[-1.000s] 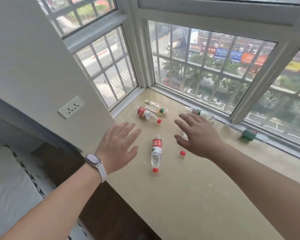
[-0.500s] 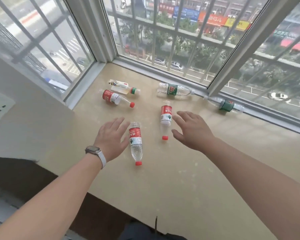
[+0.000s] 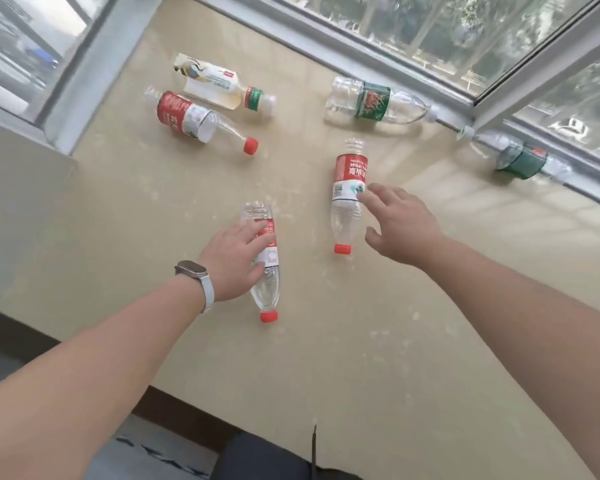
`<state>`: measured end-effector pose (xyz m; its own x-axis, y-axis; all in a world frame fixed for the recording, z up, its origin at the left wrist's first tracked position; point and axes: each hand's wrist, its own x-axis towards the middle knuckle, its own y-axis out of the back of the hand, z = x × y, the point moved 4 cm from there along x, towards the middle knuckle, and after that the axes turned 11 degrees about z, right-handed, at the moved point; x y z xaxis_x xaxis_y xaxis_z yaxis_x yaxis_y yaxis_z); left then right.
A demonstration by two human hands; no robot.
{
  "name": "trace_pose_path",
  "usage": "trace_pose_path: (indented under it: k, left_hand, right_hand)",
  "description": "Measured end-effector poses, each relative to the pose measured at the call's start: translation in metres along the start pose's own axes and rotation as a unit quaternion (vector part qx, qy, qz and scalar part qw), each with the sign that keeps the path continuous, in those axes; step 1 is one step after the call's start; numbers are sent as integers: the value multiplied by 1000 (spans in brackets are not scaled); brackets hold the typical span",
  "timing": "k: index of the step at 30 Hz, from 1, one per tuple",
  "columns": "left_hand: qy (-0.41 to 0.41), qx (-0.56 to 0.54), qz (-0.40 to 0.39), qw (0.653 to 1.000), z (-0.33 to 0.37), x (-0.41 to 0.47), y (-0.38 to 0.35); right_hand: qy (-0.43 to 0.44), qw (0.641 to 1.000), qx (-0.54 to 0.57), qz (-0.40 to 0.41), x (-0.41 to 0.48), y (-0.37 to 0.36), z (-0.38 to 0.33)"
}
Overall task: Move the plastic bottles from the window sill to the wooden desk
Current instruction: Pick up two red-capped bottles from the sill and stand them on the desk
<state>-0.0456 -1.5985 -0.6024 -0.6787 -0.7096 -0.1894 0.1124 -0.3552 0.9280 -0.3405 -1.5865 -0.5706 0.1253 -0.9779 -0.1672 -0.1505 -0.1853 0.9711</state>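
The window sill [image 3: 378,358] is a broad beige slab. The window frame [image 3: 94,74] bounds it on the far and left sides. Its near edge is open, and bare surface lies between the bottles and that edge, so withdrawal toward the person looks unobstructed. The wooden desk cannot be identified in this view.

All six plastic bottles lie on their sides on the sill.

- The left hand [image 3: 234,259] rests on the nearest red-label bottle [image 3: 269,282]. Its fingers [image 3: 257,233] lie across the label, slightly bent and not wrapped round.
- The right hand [image 3: 399,225] is spread, thumb apart. Its fingers [image 3: 371,199] touch the label of the middle red-label bottle [image 3: 347,216].

Judgement: each hand addresses the mid-body, where a lying bottle is least likely to pivot, in preparation for a two-bottle pick-up.

Remaining bottles:

- The far red-label bottle [image 3: 194,117] and the white-label bottle [image 3: 215,84] lie just beside each other near the left corner.
- A green-label bottle [image 3: 374,102] lies near the far frame.
- A second green-label bottle [image 3: 520,161] lies against the window track at right.

The two addressed bottles lie apart from these, so closing the fingers should disturb nothing. Round bodies may roll if nudged.
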Motion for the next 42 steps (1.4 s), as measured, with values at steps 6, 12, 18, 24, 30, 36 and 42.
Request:
trace_pose_path:
  k: [6, 12, 18, 24, 30, 36, 42]
  left_hand:
    - [-119, 15, 38, 992, -18, 7, -15]
    - [-182, 106, 56, 976, -19, 18, -30]
    - [-256, 124, 60, 957, -1, 36, -36]
    - [-343, 107, 40, 932, 4, 42, -37]
    - [-307, 87, 0, 948, 9, 44, -34]
    - [-203, 66, -28, 977, 12, 34, -29]
    - [-4, -39, 36, 999, 20, 1, -5]
  right_hand:
    - [77, 995, -47, -33, 39, -22, 14]
    - [183, 977, -110, 6, 66, -43, 8]
    - [235, 961, -144, 33, 81, -52, 5]
    - [161, 977, -141, -21, 66, -47, 32]
    - [56, 996, -69, 7, 24, -46, 40]
    - [-34, 999, 4, 36, -14, -31, 29]
    - [-97, 990, 62, 77, -45, 3, 26]
